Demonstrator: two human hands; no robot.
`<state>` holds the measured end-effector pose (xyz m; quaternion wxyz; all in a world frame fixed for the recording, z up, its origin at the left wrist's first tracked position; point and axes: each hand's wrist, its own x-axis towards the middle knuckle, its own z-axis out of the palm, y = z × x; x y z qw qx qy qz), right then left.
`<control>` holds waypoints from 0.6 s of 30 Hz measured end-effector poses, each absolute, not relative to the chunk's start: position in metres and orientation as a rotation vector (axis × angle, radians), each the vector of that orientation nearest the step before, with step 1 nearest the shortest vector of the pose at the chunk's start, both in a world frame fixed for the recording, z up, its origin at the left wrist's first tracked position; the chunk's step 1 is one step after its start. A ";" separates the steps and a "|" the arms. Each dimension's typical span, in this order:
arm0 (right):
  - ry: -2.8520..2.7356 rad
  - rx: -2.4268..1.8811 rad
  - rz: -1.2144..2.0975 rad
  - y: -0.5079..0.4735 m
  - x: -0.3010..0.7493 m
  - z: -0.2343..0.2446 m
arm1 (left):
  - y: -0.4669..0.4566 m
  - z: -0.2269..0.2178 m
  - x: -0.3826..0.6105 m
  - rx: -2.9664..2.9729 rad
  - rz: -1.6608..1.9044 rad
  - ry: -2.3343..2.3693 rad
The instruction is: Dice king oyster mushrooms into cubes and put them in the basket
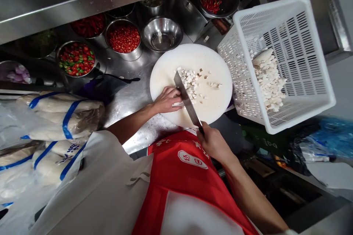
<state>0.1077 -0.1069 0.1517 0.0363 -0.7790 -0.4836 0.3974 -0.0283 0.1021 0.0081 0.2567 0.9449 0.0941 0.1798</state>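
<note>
My right hand [212, 141] is closed around the dark handle of a cleaver [187, 99]. Its long blade reaches over a round white cutting board [162, 62], slanting up and to the left. Against the blade's left side, my left hand [168, 99] has its fingers curled down over a white mushroom piece [177, 105], mostly hidden beneath them. Small diced mushroom cubes [189, 77] lie to the right of the blade. A few brownish bits [200, 70] and scattered scraps [215, 85] are farther right on the board.
At right, a tilted white plastic basket [300, 114] holds cut mushrooms [268, 80]. Behind the board stand a steel bowl [162, 33], pots of chopped red chillies [124, 38] and mixed chillies [75, 58]. Bagged whole mushrooms [63, 114] lie left. A steel shelf edge [82, 5] crosses above.
</note>
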 end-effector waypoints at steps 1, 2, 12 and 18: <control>-1.499 -2.420 1.183 -0.100 0.107 0.139 | 0.102 0.008 -0.029 2.567 0.496 0.253; -1.511 -2.433 1.145 -0.093 0.107 0.127 | 0.102 0.008 -0.029 2.569 0.506 0.249; -1.494 -2.304 0.948 -0.096 0.112 0.140 | 0.102 0.008 -0.043 2.585 0.589 0.209; -1.502 -2.338 1.199 -0.119 0.105 0.175 | 0.104 0.005 -0.041 2.580 0.590 0.212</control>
